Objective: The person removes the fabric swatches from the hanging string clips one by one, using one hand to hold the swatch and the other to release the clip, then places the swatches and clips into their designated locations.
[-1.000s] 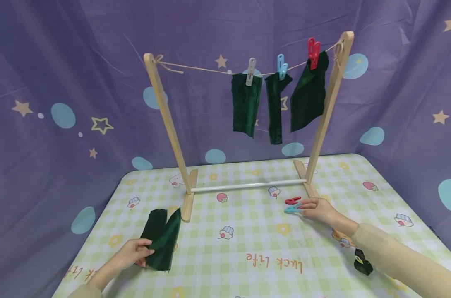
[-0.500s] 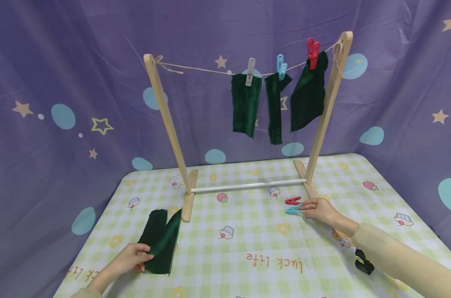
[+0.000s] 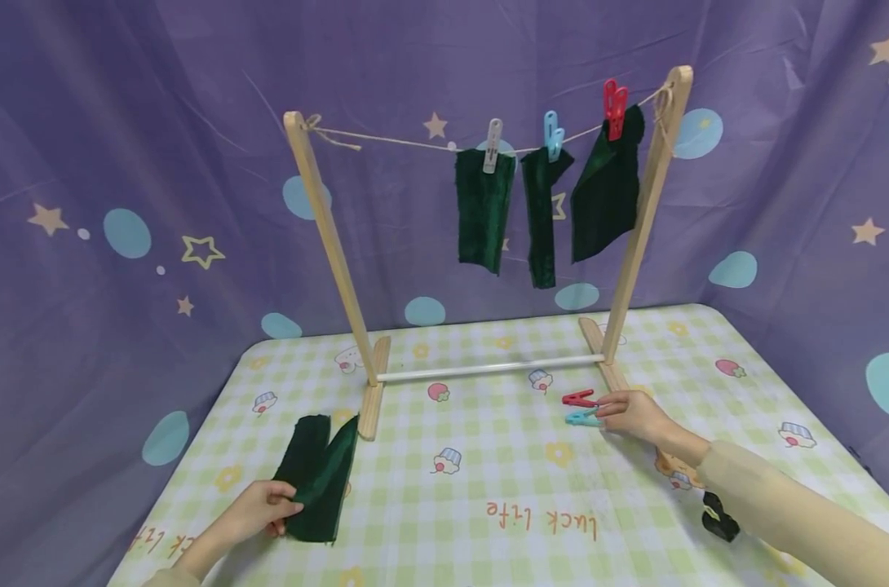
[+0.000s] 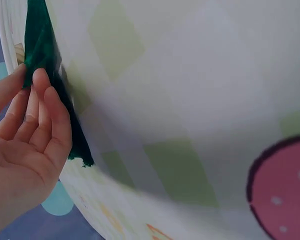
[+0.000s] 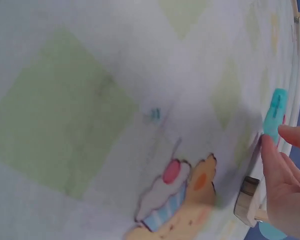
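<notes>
My left hand (image 3: 261,514) pinches the edge of a dark green cloth (image 3: 330,489) at the table's front left; the cloth is folded into two upright-looking flaps. In the left wrist view the cloth (image 4: 40,37) shows between thumb and fingertips. On the right, my right hand (image 3: 631,414) pinches one end of a light blue clothespin (image 3: 581,418) at the table. The right wrist view shows that clothespin (image 5: 275,110) at the tips of thumb and forefinger. A red clothespin (image 3: 578,399) lies just behind it.
A wooden frame (image 3: 329,236) holds a string (image 3: 400,139). From it hang three green cloths (image 3: 479,220), clipped by a grey clothespin (image 3: 493,147), a blue clothespin (image 3: 553,137) and a red clothespin (image 3: 615,112). A black object (image 3: 719,518) lies near the right sleeve.
My right hand and the blue clothespin have shifted slightly toward me and right, away from the red one. The left hand has drawn the green cloth a little toward me.
</notes>
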`<move>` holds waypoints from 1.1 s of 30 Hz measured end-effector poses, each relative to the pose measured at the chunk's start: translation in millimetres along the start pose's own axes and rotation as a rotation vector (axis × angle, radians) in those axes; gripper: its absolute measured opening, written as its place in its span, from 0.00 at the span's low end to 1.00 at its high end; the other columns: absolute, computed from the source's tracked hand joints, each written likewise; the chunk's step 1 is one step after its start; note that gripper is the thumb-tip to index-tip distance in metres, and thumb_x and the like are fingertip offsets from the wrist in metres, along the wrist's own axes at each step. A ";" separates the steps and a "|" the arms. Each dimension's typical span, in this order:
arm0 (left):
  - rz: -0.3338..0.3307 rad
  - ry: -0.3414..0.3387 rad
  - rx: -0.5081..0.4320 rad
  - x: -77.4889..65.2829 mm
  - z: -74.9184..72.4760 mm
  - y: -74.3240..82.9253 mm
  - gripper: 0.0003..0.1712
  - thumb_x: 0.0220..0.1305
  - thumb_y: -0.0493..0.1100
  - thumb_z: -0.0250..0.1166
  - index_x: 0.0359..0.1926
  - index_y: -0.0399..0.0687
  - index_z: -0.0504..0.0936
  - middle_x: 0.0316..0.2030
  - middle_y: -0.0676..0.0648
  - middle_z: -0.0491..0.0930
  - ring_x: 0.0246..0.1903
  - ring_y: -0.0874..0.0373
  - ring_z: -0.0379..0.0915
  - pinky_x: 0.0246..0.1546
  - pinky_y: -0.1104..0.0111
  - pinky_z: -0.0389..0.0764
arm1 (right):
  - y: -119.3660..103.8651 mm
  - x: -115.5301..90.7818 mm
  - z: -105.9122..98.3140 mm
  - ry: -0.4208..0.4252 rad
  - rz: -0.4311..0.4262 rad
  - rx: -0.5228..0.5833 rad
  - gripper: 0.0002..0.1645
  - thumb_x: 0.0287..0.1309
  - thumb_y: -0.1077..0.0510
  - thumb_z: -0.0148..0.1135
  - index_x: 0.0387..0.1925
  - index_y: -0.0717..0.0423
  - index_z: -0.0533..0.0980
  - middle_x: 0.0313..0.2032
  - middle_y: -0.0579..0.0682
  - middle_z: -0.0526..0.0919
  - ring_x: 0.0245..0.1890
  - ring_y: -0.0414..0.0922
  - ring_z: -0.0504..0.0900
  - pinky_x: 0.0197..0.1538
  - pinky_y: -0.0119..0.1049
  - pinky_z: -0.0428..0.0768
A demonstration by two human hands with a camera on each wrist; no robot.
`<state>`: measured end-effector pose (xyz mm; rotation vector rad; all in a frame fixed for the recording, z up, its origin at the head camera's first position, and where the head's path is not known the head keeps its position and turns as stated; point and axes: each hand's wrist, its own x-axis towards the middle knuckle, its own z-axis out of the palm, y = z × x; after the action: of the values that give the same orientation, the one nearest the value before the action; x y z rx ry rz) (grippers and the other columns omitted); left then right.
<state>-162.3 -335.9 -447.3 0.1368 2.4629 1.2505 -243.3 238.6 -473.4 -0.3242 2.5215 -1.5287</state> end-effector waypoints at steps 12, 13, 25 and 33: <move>0.040 0.135 0.067 8.7 -14.0 23.6 0.19 0.58 0.44 0.60 0.40 0.29 0.77 0.28 0.42 0.79 0.22 0.55 0.74 0.23 0.66 0.77 | -38.5 7.8 -25.9 -0.031 -0.033 0.007 0.23 0.54 0.66 0.55 0.50 0.77 0.66 0.44 0.69 0.75 0.41 0.55 0.79 0.40 0.36 0.79; 0.057 0.141 0.065 10.7 -15.7 27.6 0.19 0.58 0.44 0.60 0.41 0.28 0.77 0.29 0.41 0.80 0.23 0.55 0.74 0.23 0.66 0.77 | -42.8 9.0 -27.9 -0.034 -0.042 0.010 0.23 0.54 0.66 0.56 0.51 0.76 0.66 0.45 0.69 0.75 0.41 0.54 0.79 0.41 0.37 0.79; 0.227 0.208 0.084 36.2 -26.4 82.2 0.19 0.60 0.44 0.58 0.44 0.31 0.76 0.31 0.40 0.80 0.25 0.53 0.75 0.27 0.66 0.78 | -99.6 22.7 -45.4 0.043 -0.155 -0.012 0.22 0.56 0.59 0.57 0.51 0.66 0.70 0.47 0.62 0.76 0.39 0.37 0.79 0.41 0.30 0.76; 0.342 0.213 0.072 51.3 -28.6 122.3 0.17 0.60 0.41 0.58 0.45 0.30 0.76 0.34 0.37 0.79 0.26 0.55 0.75 0.27 0.69 0.78 | -134.4 24.5 -54.9 0.061 -0.213 0.025 0.22 0.56 0.59 0.57 0.51 0.67 0.70 0.47 0.62 0.76 0.39 0.34 0.79 0.42 0.23 0.73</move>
<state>-230.3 -271.3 -349.3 0.4861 2.7533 1.3730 -268.4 218.2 -329.8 -0.5675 2.5829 -1.6669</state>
